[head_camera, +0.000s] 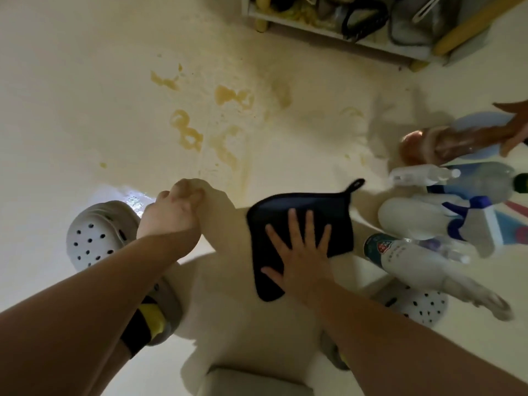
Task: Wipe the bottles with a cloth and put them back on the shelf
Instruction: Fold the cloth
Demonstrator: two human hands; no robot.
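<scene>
A dark blue cloth [300, 221] with a hanging loop lies over my right thigh. My right hand [300, 258] presses flat on it with fingers spread. My left hand [174, 212] rests on my left knee with its fingers curled, and I see nothing in it. Several bottles stand crowded on the floor to the right: a brown bottle [423, 150], a clear spray bottle [423, 175], a white spray bottle with a blue trigger [414, 215] and a white bottle with a green label [400, 255]. The shelf [314, 27] stands at the top of the view.
Another person's hand [514, 124] reaches in from the right edge at the brown bottle. Grey perforated clogs [94, 232] are on my feet. The pale floor [114, 95] has yellow stains ahead. The shelf's bottom tier is packed with dark items.
</scene>
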